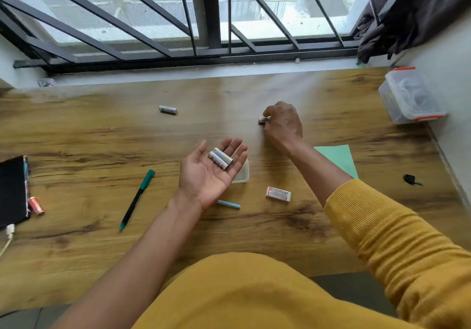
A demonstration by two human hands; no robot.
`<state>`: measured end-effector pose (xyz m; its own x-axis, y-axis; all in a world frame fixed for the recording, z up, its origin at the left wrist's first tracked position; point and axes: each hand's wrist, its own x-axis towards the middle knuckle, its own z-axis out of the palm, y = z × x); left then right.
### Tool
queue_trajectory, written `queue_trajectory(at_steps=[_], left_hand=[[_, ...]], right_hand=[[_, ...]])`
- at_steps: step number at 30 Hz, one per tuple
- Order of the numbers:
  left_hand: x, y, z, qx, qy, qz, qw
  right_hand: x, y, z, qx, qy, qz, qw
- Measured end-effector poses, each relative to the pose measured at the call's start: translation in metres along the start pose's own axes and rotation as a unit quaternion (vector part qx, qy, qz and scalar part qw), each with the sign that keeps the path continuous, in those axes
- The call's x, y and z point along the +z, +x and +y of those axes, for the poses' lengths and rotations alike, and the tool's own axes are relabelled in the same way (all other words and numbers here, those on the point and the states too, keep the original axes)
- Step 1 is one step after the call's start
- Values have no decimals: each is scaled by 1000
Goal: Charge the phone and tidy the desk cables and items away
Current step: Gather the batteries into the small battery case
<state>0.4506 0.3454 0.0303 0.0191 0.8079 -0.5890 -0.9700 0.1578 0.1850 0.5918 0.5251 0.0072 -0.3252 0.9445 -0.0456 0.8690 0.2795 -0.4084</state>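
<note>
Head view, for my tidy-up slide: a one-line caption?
Left hand cradles two white cylindrical batteries while right hand pinches a third battery off the wooden desk.

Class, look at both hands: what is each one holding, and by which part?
Left hand: two batteries lying across its open fingers, not gripped. Right hand: pinches one battery on the desk; only one end shows.

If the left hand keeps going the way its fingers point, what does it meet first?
Probably the right hand, which grips a battery just beyond the left hand fingertips. Depth is unclear, so it might pass over.
</note>
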Motion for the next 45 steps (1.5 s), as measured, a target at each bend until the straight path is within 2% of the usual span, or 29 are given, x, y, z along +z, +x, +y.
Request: queue_trajectory(at_steps=[8, 11, 15, 19, 25, 32, 41, 45], left_hand=[[1, 2, 0, 4, 7, 5, 1000], [3, -1, 2, 12, 4, 6, 1000], [3, -11, 7, 31, -12, -8, 999], [-2, -23, 10, 47, -17, -26, 998], [-10, -47, 19, 61, -24, -65, 996], [-43, -70, 41, 82, -58, -22, 995], [-77, -100, 94, 135, -103, 6, 986], [-91, -104, 117, 137, -102, 17, 985]], right_hand=[[5, 1, 9, 21, -35, 10, 999], [0, -7, 1, 29, 37, 48, 998], [-21, -40, -38, -67, 164, 116, 977], [-29, -87, -79, -136, 233, 102, 958], [-7, -118, -104, -162, 169, 74, 969], [4, -99, -135, -189, 152, 90, 966], [59, -15, -206, -193, 12, -41, 980], [86, 9, -220, -175, -33, -65, 982]])
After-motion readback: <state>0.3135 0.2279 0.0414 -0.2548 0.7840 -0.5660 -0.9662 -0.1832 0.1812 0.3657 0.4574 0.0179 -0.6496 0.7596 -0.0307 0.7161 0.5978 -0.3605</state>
